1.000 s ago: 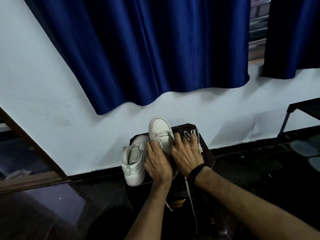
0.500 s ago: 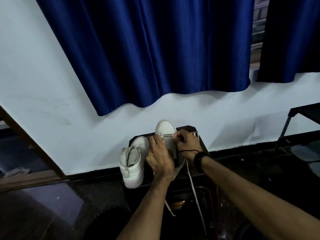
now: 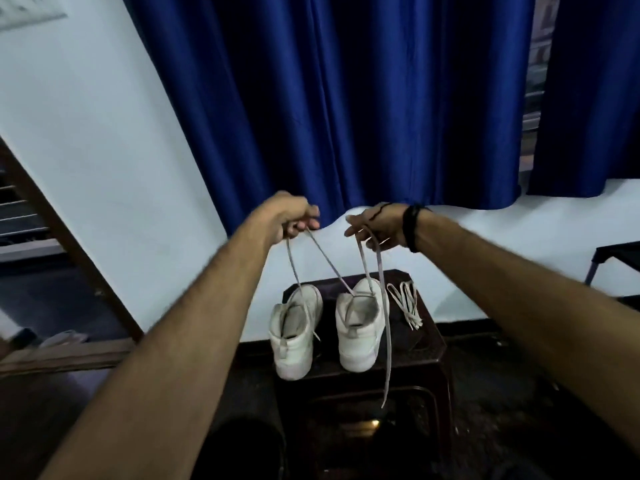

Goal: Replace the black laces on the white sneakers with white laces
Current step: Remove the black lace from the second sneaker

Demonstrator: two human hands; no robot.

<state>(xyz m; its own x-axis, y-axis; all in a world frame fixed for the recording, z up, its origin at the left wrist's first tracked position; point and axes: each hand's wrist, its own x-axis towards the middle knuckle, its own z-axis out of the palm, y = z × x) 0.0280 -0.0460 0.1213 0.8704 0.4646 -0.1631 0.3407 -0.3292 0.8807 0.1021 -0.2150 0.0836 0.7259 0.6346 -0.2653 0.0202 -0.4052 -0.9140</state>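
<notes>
With both hands raised, the left hand (image 3: 294, 221) and right hand (image 3: 375, 226) each pinching an end of the white lace (image 3: 382, 306) threaded through the right sneaker (image 3: 360, 327) on the dark surface (image 3: 429, 348) (beside its mate), uneven pulling could tip it off.

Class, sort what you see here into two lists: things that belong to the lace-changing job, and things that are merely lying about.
Part of the job:
left hand and right hand, each gripping an end of the white lace
right sneaker, which that lace runs to
left sneaker
spare bundled lace
dark stool that bears them

Just lying about:
blue curtain
white wall
</notes>
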